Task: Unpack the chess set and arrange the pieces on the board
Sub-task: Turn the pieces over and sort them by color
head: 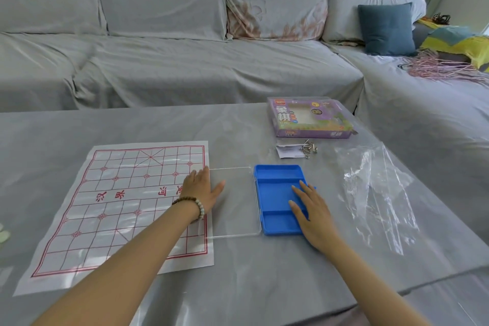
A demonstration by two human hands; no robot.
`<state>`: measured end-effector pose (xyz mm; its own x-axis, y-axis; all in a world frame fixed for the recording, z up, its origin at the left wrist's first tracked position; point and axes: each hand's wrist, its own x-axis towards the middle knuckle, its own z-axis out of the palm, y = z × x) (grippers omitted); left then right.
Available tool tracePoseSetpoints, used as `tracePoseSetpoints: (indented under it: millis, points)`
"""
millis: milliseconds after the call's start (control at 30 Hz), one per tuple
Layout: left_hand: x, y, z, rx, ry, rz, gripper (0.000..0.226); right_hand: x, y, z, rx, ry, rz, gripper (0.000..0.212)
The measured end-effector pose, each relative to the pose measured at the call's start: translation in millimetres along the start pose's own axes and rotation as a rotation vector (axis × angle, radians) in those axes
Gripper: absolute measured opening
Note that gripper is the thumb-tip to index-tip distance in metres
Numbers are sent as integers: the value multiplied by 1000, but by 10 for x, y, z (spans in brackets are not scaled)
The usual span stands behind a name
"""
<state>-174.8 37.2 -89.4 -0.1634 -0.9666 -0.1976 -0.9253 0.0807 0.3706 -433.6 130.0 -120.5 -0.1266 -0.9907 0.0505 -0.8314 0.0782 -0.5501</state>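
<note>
1. Head view, counts: one paper chess board (124,206) is laid flat on the tabletop (238,286); one blue case tray (275,193) with three compartments is opened beside its one clear lid (235,204); one purple box (309,119), one plastic bag (378,193), one small paper slip (287,151) and one cluster of metal rings (309,149) are seen.
2. Hidden: no chess pieces are seen; pale objects (4,235) at the left edge are cut off.
3. The left hand (202,193) is laid flat, fingers (219,185) spread, across the board's edge and the lid.
4. The right hand (315,217) is pressed flat on the tray's right side, fingers extended, nothing gripped.
</note>
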Motion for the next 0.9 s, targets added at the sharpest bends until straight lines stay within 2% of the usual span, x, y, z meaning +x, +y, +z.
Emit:
tracePoseSetpoints:
  millis: [100,167,233,333,400,467,600,667,800,900]
  points:
    - [-18,-13,7,-68,-3,-15,70,-18,-17,8,62,0,2,49]
    - [-14,-28,24,-194,10,-15,73,-16,-26,-4,93,-27,16,45]
    - [-21,-2,-15,-470,41,0,77,-14,-54,-44,226,-30,38,40]
    - [-60,179,-259,-959,115,23,51,-26,-128,-124,521,10,106,36]
    - [-120,379,-450,-1115,107,90,46,-23,-172,-164,654,60,160,36]
    - [-209,598,-511,-1087,55,207,54,4,-197,-204,811,132,237,37]
    - [-295,895,-199,-779,-141,336,58,38,-179,-317,974,226,328,35]
    - [-292,926,47,-651,-210,317,56,32,-132,-357,1006,230,361,36]
    - [-297,863,441,-321,-186,241,60,28,-3,-405,1036,180,460,40]
    - [-367,911,538,-438,-221,225,65,16,12,-429,1025,108,482,41]
